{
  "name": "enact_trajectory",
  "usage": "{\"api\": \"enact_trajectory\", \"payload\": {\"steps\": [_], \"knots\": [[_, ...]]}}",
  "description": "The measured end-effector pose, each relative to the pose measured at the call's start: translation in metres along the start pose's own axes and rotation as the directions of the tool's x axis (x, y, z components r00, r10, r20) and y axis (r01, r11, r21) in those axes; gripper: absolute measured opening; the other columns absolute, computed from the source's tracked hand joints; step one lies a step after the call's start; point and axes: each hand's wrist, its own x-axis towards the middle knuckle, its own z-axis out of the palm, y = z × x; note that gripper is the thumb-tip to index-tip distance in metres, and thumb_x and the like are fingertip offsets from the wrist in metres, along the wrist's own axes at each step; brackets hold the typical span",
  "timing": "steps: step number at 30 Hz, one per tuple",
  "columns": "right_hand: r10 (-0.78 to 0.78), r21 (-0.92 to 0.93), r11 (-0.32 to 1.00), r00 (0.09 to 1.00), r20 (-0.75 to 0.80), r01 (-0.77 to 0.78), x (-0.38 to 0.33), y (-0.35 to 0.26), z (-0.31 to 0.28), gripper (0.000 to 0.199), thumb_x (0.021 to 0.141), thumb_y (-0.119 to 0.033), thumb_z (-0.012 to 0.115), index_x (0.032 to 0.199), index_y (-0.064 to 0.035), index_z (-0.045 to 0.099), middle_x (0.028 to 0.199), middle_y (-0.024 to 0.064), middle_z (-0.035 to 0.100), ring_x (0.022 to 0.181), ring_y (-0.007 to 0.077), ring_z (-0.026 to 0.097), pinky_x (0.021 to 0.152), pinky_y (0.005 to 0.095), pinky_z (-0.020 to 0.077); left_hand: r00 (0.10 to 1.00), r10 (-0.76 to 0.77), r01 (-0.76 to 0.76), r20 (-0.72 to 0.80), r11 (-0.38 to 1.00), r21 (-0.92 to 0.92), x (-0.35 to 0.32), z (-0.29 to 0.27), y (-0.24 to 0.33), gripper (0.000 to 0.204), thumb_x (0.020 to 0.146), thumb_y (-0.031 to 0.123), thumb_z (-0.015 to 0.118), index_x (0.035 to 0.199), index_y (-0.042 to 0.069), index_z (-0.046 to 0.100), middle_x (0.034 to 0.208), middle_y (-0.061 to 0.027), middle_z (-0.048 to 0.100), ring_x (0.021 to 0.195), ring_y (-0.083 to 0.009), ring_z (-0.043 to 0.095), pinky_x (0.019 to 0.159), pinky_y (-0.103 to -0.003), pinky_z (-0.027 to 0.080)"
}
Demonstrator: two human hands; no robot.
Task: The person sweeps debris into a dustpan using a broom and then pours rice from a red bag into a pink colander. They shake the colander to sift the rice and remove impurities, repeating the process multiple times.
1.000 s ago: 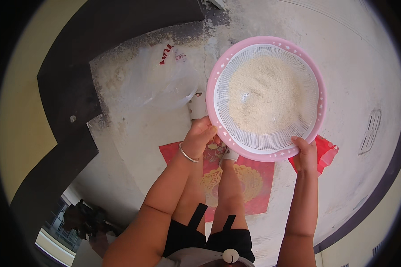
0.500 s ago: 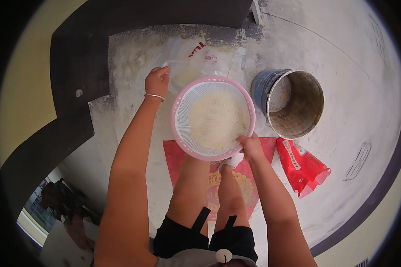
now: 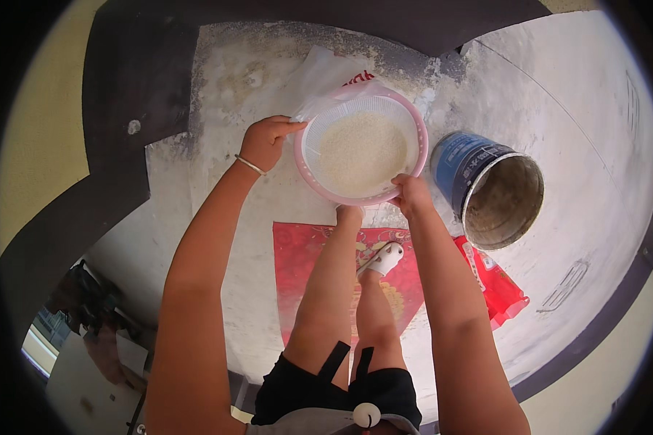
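A round pink sieve basket [image 3: 416, 130] with a white mesh inside holds a layer of pale sand-like grains [image 3: 361, 151]. My left hand [image 3: 265, 140] grips its left rim, and a thin bracelet circles that wrist. My right hand [image 3: 411, 194] grips the lower right rim. The basket is held low over a pale plastic sheet [image 3: 319, 75] on the concrete floor, out beyond my knees.
A blue bucket [image 3: 495, 193] with a dirty inside stands just right of the basket. A red printed sack [image 3: 306, 261] lies flat under my legs, and a red packet [image 3: 498, 284] lies to its right. Dark painted floor borders the concrete on the left.
The basket has moved left and lower, from up near the camera to down over the plastic sheet. The bucket, hidden behind it before, now shows at the right. Both hands kept their hold.
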Motion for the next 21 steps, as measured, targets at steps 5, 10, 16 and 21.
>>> {"api": "enact_trajectory", "payload": {"steps": [5,10,16,21], "knots": [[-0.095,-0.104,0.991,0.992,-0.078,0.087,-0.013,-0.019,0.029,0.034,0.077,-0.004,0.053,0.109,0.0068,0.048,0.098,0.0185,0.056,0.08,0.0309,0.062,0.065,0.0428,0.0569,0.996,-0.057,0.076,0.071,0.948,-0.309,-0.022,0.028,0.037,0.049,0.076,-0.012,0.043,0.114,0.011,0.064,0.106,-0.0111,0.063,0.093,-0.0207,0.061,0.081,-0.026,0.047],[-0.205,-0.429,0.897,0.958,-0.199,0.103,-0.025,-0.036,0.048,0.031,0.073,-0.008,0.058,0.099,0.0064,0.052,0.086,0.0184,0.059,0.073,0.0258,0.062,0.062,0.0383,0.0543,0.988,-0.131,0.136,0.079,0.513,-0.848,-0.01,0.01,0.068,0.056,0.074,-0.009,0.043,0.129,0.0,0.05,0.129,-0.0096,0.053,0.112,-0.0155,0.052,0.096,-0.027,0.038],[-0.698,-0.86,0.383,0.715,-0.03,0.338,-0.041,-0.07,0.092,0.029,0.07,-0.01,0.058,0.09,0.009,0.048,0.085,0.0312,0.06,0.082,0.0448,0.061,0.075,0.0454,0.0489,0.988,-0.134,0.118,0.072,0.38,-0.917,0.01,-0.018,0.038,0.056,0.075,-0.009,0.044,0.129,0.002,0.051,0.133,-0.0087,0.05,0.122,-0.013,0.045,0.101,-0.026,0.033],[-0.603,-0.934,0.22,0.792,0.095,0.28,-0.061,-0.091,0.145,0.031,0.076,-0.008,0.054,0.1,0.0062,0.04,0.088,0.0296,0.062,0.085,0.0438,0.062,0.074,0.0465,0.0499,0.979,-0.198,0.076,-0.053,0.59,-0.804,0.026,-0.03,0.017,0.057,0.075,-0.005,0.046,0.131,0.005,0.051,0.132,-0.0064,0.051,0.12,-0.0134,0.046,0.102,-0.027,0.031]]}}
